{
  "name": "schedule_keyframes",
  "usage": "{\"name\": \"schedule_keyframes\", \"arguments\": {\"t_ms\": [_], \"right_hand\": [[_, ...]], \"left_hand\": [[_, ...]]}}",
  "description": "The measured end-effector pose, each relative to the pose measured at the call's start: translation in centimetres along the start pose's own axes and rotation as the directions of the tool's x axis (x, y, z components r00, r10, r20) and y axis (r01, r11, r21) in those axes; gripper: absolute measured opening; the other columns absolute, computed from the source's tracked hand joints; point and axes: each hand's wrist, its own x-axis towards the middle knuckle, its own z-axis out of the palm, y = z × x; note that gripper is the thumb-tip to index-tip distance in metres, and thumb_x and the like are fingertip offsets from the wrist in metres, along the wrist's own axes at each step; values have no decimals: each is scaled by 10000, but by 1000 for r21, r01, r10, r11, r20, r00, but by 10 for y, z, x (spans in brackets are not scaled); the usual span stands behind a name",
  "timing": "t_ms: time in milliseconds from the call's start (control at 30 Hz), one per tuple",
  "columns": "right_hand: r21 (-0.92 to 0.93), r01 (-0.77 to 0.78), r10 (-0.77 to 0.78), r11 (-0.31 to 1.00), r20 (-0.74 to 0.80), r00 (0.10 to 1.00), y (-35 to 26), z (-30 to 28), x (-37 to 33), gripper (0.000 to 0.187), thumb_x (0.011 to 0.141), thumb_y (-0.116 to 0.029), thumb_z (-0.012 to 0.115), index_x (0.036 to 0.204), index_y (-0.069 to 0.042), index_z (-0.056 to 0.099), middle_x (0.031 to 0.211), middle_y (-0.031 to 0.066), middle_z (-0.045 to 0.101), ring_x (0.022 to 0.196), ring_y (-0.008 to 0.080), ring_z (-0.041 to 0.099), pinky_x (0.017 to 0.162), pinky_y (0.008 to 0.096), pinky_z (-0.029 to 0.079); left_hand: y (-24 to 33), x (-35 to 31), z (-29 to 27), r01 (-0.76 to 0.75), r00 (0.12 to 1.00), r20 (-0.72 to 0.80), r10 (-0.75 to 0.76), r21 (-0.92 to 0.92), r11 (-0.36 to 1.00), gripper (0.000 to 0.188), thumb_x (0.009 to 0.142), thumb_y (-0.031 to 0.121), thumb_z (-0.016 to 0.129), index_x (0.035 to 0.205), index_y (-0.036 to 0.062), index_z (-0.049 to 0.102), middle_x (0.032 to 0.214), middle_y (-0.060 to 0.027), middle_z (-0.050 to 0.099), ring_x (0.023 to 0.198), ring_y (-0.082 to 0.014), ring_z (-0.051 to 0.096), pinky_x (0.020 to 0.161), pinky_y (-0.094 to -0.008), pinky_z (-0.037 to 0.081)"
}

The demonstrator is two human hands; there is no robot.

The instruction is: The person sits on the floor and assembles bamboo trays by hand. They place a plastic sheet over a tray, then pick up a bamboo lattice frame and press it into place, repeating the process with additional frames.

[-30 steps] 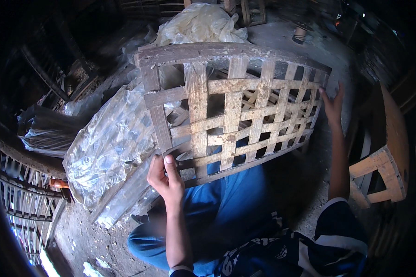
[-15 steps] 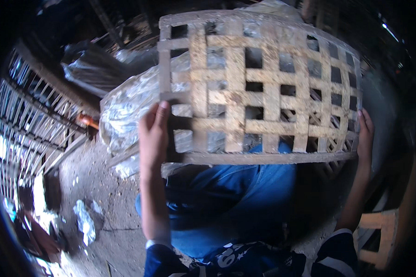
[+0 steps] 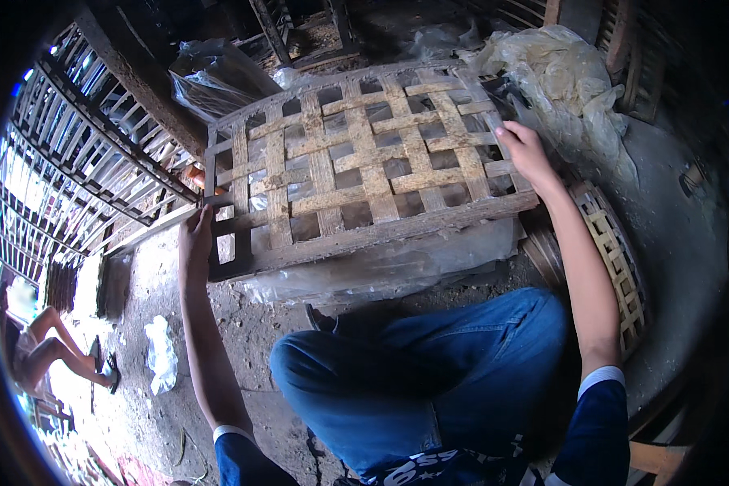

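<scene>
Between my two hands is a woven bamboo rack, an open lattice of flat pale slats in a worn wooden frame. My left hand is closed on its left edge, near the front corner. On the right edge, further back, my right hand grips the frame with the thumb on top. The rack tilts a little, its right side further from me than its left. Beneath it shows clear plastic sheeting over something low and bulky, and I cannot tell whether the rack rests on it.
A second lattice rack leans beside my right forearm. Crumpled plastic lies at the back right, and a plastic scrap on the dirt floor at left. A slatted bamboo wall stands left; another person's legs show below it.
The rack has moved left and away from me, going from upright before me to lying flatter over the plastic. Both hands keep hold of it. The second rack now shows more fully.
</scene>
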Motion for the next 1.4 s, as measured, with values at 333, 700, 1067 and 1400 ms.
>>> {"name": "schedule_keyframes", "arguments": {"t_ms": [333,700,1067,1400], "right_hand": [[-457,51,-91,888,-65,994,54,31,13,406,978,-286,631,1246,17,667,1179,264,651,1117,433,631,985,479,496],[-126,42,-64,991,-173,983,3,-26,-146,595,1020,-421,605,1463,-33,523,1484,224,508,1362,381,512,1085,441,455],[-374,-239,264,896,15,964,55,-119,-343,650,1042,-416,542,1583,-94,380,1558,183,484,1440,380,458,1193,451,371],[-435,139,-134,890,42,990,2,-72,-347,695,1004,-460,564,1527,-19,442,1566,224,437,1468,383,400,1212,484,310]], "left_hand": [[-34,19,33,-85,994,95,51,399,913,384,1042,384,572,1086,45,747,840,-181,719,785,-311,701,721,-424,521],[-51,11,-3,-323,919,-73,386,419,848,256,976,164,686,1228,124,709,987,-78,720,769,-187,668,670,-369,530],[-2,-49,77,-662,749,462,475,477,578,410,1043,259,562,1413,82,584,1508,-199,516,1429,-393,447,1177,-497,348],[5,-59,72,-572,818,387,426,462,678,454,1098,328,424,1372,19,612,1485,-215,543,1440,-384,443,1190,-478,330]]}}
